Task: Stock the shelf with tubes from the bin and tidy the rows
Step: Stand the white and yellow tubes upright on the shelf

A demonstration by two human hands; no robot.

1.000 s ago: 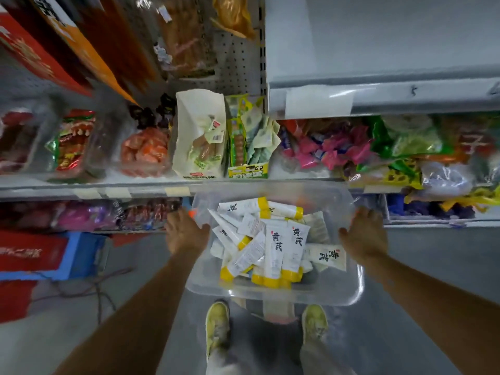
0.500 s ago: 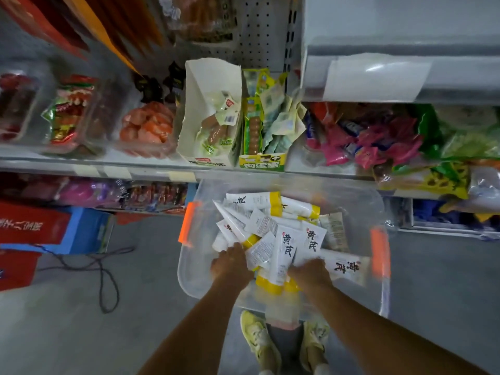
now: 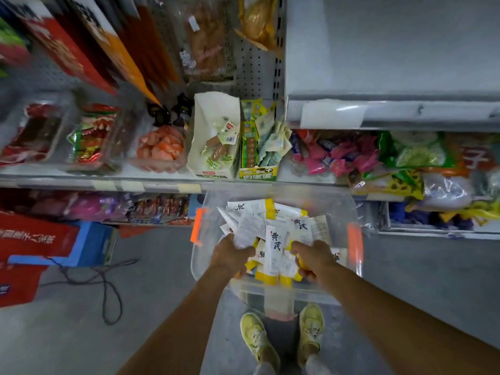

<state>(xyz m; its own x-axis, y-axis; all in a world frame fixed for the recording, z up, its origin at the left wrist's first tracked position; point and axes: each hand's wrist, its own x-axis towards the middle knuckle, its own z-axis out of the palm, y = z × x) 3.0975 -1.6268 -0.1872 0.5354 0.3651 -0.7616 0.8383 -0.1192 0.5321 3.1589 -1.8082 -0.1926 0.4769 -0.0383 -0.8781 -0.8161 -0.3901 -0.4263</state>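
A clear plastic bin (image 3: 208, 269) with orange handles stands low in front of me, just under the shelf edge. It holds several white tubes (image 3: 273, 250) with yellow caps and black characters. Both hands are inside the bin. My left hand (image 3: 230, 255) is closed on a white tube near the bin's left side. My right hand (image 3: 313, 259) grips tubes by their yellow caps toward the near right. The grey shelf (image 3: 392, 63) at upper right is bare on top.
The snack shelf (image 3: 162, 184) beyond the bin carries packets, a white carton (image 3: 216, 136) and a green box (image 3: 257, 147). Red and blue boxes (image 3: 54, 244) and a black cable (image 3: 108, 288) lie on the floor at left. My yellow shoes (image 3: 257, 339) stand under the bin.
My hands left the bin's two handles and went into the bin, where they closed on tubes. The camera view shifted, showing more of the shelves above.
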